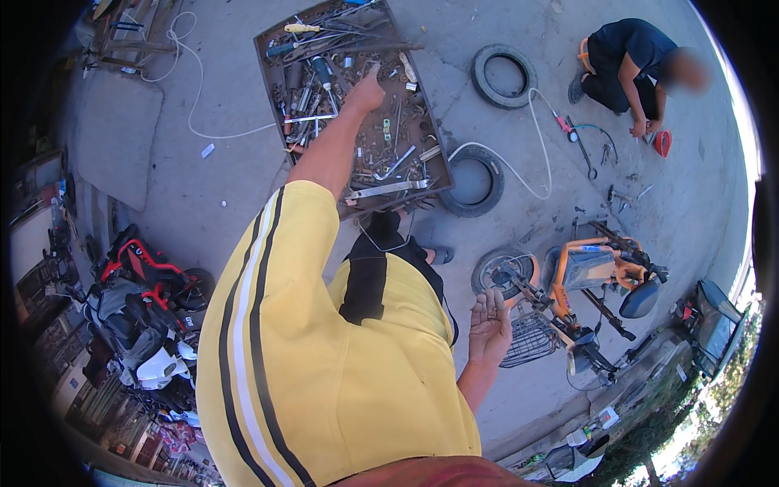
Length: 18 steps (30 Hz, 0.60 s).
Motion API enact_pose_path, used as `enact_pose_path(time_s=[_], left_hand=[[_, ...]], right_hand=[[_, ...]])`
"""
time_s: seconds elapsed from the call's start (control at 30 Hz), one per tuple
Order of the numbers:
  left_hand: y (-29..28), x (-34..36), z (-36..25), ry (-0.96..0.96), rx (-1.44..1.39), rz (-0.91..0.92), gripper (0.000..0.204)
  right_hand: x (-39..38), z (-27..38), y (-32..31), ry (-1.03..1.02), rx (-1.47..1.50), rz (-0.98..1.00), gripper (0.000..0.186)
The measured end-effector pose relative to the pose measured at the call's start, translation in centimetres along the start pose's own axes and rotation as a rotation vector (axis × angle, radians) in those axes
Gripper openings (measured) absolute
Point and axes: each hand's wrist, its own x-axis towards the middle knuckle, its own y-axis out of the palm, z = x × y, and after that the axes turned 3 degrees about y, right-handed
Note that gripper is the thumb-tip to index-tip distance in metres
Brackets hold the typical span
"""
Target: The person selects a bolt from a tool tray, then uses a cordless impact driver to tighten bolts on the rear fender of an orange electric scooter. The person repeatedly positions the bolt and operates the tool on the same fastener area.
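Note:
My left hand (pixel 367 91) reaches over a wide rusty metal tray (pixel 371 130) full of tools and loose hardware. Its fingers are bent down among the small parts, closed on something too small to make out. Near it lie a blue-handled screwdriver (pixel 321 71), a yellow-handled screwdriver (pixel 302 28) and a silver bar-like tool (pixel 310 118). At the tray's near end rest a chrome wrench (pixel 396 165) and a long flat metal bar (pixel 389 190). My right hand (pixel 489 327) hangs palm up at my right side, fingers loosely bent and holding nothing visible, over a wire basket (pixel 529 341).
Two tyres (pixel 478 77) lie right of the tray, with a pale air hose (pixel 542 146) curving past. An orange two-wheeler (pixel 560 284) lies on its side at right. Another person (pixel 629 61) crouches far right beside a red container (pixel 664 144). Parked motorcycles (pixel 146 272) stand left.

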Motion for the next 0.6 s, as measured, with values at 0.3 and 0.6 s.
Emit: enact_pose_path(time_s=[0.3, 0.6], left_hand=[[-1.6, -5.7, -2.9, -0.079, -0.049, -0.013, 0.060], [1.1, -0.1, 0.1, 0.065, -0.150, 0.156, 0.069]], right_hand=[[0.3, -0.3, 1.3, 0.000, -0.068, -0.078, 0.048], [1.2, 0.3, 1.9, 0.051, -0.068, -0.004, 0.045]])
